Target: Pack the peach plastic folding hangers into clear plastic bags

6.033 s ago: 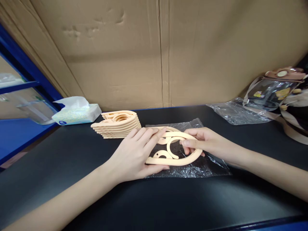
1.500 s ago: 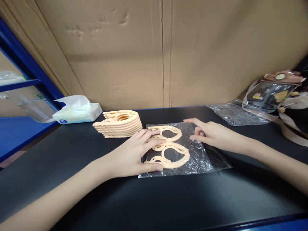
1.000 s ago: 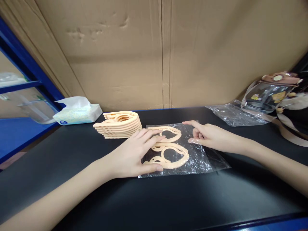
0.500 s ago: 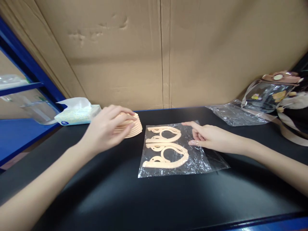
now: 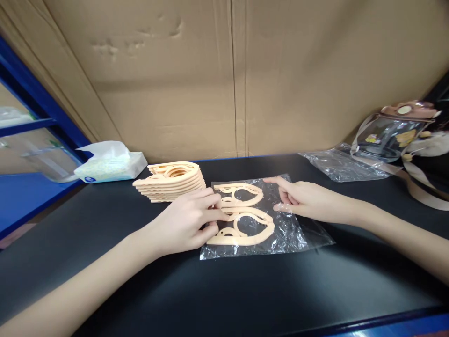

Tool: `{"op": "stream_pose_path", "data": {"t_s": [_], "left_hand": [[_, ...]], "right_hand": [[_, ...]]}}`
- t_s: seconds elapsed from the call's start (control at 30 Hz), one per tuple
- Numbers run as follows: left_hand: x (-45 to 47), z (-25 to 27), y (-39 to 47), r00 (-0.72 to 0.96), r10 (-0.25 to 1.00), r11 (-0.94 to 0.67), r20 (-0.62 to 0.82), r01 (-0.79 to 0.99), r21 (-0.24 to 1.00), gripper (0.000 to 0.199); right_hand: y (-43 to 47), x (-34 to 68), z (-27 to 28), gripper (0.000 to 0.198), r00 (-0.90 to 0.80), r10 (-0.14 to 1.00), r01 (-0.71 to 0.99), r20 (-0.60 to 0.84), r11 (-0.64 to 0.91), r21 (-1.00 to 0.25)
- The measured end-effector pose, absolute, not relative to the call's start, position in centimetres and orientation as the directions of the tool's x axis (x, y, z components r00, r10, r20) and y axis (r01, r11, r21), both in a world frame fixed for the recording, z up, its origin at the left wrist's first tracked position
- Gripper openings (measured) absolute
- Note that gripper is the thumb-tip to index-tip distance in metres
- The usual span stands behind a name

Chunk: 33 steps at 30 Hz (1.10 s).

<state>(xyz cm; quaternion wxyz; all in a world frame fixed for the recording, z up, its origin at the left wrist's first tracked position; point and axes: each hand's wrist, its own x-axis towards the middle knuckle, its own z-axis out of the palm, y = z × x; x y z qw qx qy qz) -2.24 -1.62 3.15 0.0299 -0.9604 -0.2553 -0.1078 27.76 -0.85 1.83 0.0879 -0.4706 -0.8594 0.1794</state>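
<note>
Two folded hangers (image 5: 245, 241) in bag (image 5: 291, 236); our left hand (image 5: 189, 220) half-curled at left ends, grip unclear; right hand (image 5: 296, 197) part-open, empty, on bag; uneven push might overlap hangers.

this looked like a work corner in a small workshop or packing room, though the view was too narrow to settle which. a plain black tabletop (image 5: 245, 295) stood against tall brown cardboard sheets (image 5: 157, 103), with a blue frame of shelves (image 5: 17, 75) at the left. a stack of matching peach plastic pieces (image 5: 175, 189) and clear plastic bags (image 5: 291, 238) suggested work, while a tissue packet (image 5: 112, 166) and a strapped drinking bottle (image 5: 393, 135) were personal touches.
</note>
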Motion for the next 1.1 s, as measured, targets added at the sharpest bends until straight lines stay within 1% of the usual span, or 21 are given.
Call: {"op": "stream_pose_path", "data": {"t_s": [0.2,0.37,0.5,0.63,0.7,0.83,0.9,0.97,1.03,1.1], "left_hand": [[-2.0,3.5,-2.0,0.84,0.513,-0.852,0.175,0.524,-0.016,0.036],[-1.9,3.3,-2.1,0.84,0.511,-0.85,0.183,0.526,-0.04,0.032],[-2.0,3.2,-1.9,0.823,0.514,-0.839,0.241,0.541,-0.06,0.028],[-3.4,4.9,-1.0,0.739,0.551,-0.782,0.388,0.62,-0.072,0.028],[-4.8,6.1,-0.2,0.663,0.592,-0.71,0.458,0.698,-0.093,0.032],[-8.7,7.2,2.3,0.561,0.708,-0.575,0.43,0.811,-0.112,0.058],[-10.4,7.0,3.5,0.517,0.769,-0.528,0.375,0.845,-0.081,0.07],[-11.6,6.5,4.4,0.484,0.821,-0.504,0.303,0.864,-0.013,0.078],[-12.2,6.1,4.9,0.46,0.853,-0.489,0.245,0.869,0.071,0.08],[-12.3,5.9,4.9,0.439,0.87,-0.475,0.225,0.869,0.139,0.076]], "right_hand": [[-0.7,27.9,1.6,0.058,-0.563,0.827,0.761,0.004,0.52,-0.388],[-0.7,27.7,1.5,0.058,-0.564,0.825,0.766,-0.003,0.522,-0.376],[-0.8,27.6,1.8,0.058,-0.563,0.826,0.774,-0.02,0.519,-0.361],[-0.9,27.6,1.9,0.06,-0.566,0.824,0.774,-0.034,0.516,-0.368],[-0.9,27.7,1.9,0.06,-0.565,0.825,0.771,-0.035,0.512,-0.377],[-1.0,27.7,1.9,0.06,-0.567,0.823,0.766,-0.03,0.513,-0.388],[-1.0,27.7,1.9,0.06,-0.568,0.822,0.765,-0.031,0.514,-0.387],[-1.0,27.7,1.9,0.06,-0.57,0.821,0.767,-0.033,0.516,-0.382],[-0.9,27.7,1.9,0.06,-0.57,0.821,0.768,-0.032,0.518,-0.376],[-0.9,27.7,1.8,0.061,-0.573,0.819,0.765,-0.027,0.523,-0.376]]}}
